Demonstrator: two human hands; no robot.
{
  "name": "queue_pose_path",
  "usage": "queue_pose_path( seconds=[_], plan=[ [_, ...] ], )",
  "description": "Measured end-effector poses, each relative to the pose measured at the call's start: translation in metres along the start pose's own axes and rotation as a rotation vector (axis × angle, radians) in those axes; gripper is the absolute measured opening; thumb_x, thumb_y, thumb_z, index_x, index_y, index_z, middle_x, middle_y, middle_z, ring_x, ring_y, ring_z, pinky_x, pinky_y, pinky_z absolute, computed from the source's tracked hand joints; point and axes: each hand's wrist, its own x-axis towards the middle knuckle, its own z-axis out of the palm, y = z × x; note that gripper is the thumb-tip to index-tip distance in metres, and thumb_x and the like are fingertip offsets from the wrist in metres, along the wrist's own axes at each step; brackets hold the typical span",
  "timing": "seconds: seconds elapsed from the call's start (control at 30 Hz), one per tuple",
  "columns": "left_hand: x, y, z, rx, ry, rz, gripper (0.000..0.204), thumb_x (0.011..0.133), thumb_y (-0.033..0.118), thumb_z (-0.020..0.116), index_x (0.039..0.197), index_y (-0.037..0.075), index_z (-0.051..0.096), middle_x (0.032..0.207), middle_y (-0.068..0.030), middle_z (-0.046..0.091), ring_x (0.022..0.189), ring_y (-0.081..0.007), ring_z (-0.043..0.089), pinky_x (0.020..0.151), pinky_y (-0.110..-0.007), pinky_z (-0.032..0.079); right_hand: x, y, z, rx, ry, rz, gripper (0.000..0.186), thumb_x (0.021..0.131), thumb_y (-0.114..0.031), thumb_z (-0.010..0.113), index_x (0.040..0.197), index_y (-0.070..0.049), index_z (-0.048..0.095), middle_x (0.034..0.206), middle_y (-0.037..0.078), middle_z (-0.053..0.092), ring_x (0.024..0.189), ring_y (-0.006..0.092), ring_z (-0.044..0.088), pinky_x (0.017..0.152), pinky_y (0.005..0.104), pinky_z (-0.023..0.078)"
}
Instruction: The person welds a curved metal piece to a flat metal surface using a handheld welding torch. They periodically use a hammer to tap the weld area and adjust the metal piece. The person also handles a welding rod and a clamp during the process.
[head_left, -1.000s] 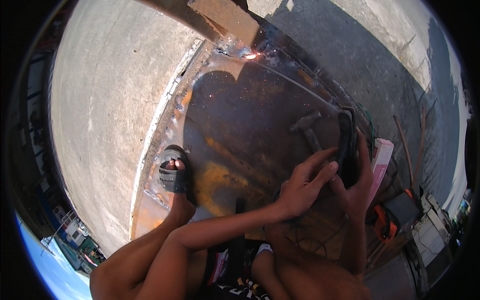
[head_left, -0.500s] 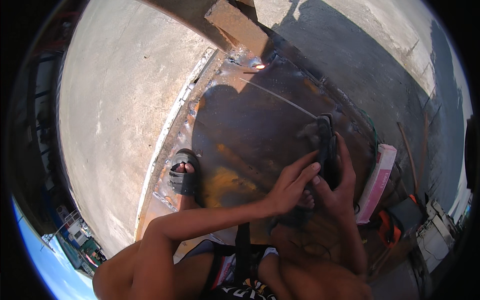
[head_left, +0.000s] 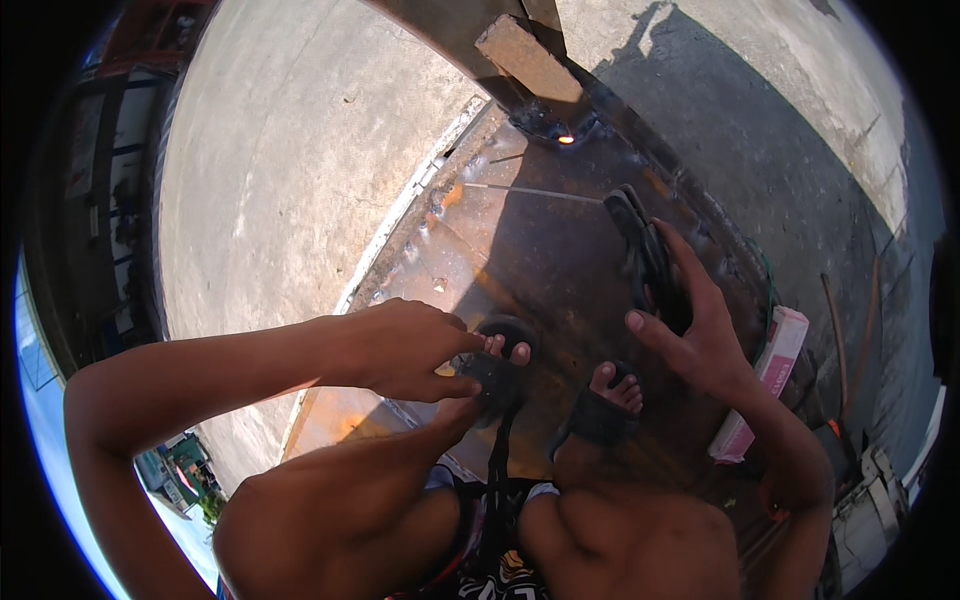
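Note:
My right hand (head_left: 705, 325) is closed round a black welding electrode holder (head_left: 645, 255). A thin grey welding rod (head_left: 535, 192) sticks out of the holder's jaws and points left over the rusty steel plate (head_left: 560, 260). My left hand (head_left: 410, 350) hovers above my left foot, palm down, thumb and forefinger apart, with nothing visible in it. Its other fingers are partly hidden. Up ahead, a small orange spot (head_left: 567, 140) glows on the plate at the foot of a rusty steel block (head_left: 530, 60).
My feet, in black sandals (head_left: 600, 415), rest on the plate. Right of my right forearm lies a pink and white long box (head_left: 762, 385). A dark steel beam (head_left: 430, 30) rises at the top. Pale concrete (head_left: 270, 180) spreads left, and a brown rod (head_left: 835, 340) lies right.
My left hand has left the electrode holder and moved left over my left foot. The holder in my right hand has tilted, its rod turning further left. The view has shifted.

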Motion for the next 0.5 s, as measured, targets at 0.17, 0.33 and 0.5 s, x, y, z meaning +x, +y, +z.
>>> queue_pose_path(
  seconds=[0.17,0.33,0.5],
  plan=[
    [0.047,-0.016,0.013,-0.081,0.153,0.262,0.061,0.108,0.048,0.056,0.147,0.001,0.057,0.134,-0.0249,0.067,0.122,-0.0416,0.065,0.104,-0.049,0.052,-0.008,-0.005,-0.016,-0.115,0.005,-0.086,0.095,0.088,-0.027,0.083,0.163,-0.003,0.031,0.126,0.024,0.069,0.113,0.0306,0.070,0.102,0.0386,0.051],
    [0.120,-0.013,0.032,-0.368,0.159,0.427,0.061,0.109,0.045,0.056,0.148,-0.002,0.055,0.134,-0.0249,0.067,0.124,-0.0393,0.065,0.106,-0.045,0.051,-0.038,-0.030,-0.032,-0.140,-0.004,0.026,0.095,0.087,-0.026,0.082,0.163,-0.002,0.031,0.133,0.026,0.066,0.123,0.0329,0.067,0.108,0.0401,0.047],
    [0.173,0.030,0.051,-0.589,0.061,0.683,0.062,0.112,0.046,0.051,0.150,-0.002,0.053,0.139,-0.0239,0.065,0.129,-0.0338,0.064,0.109,-0.043,0.049,-0.077,-0.047,-0.039,-0.160,0.169,0.149,0.100,0.086,-0.029,0.084,0.164,-0.001,0.029,0.127,0.020,0.067,0.118,0.0252,0.066,0.106,0.0382,0.047]
  ],
)
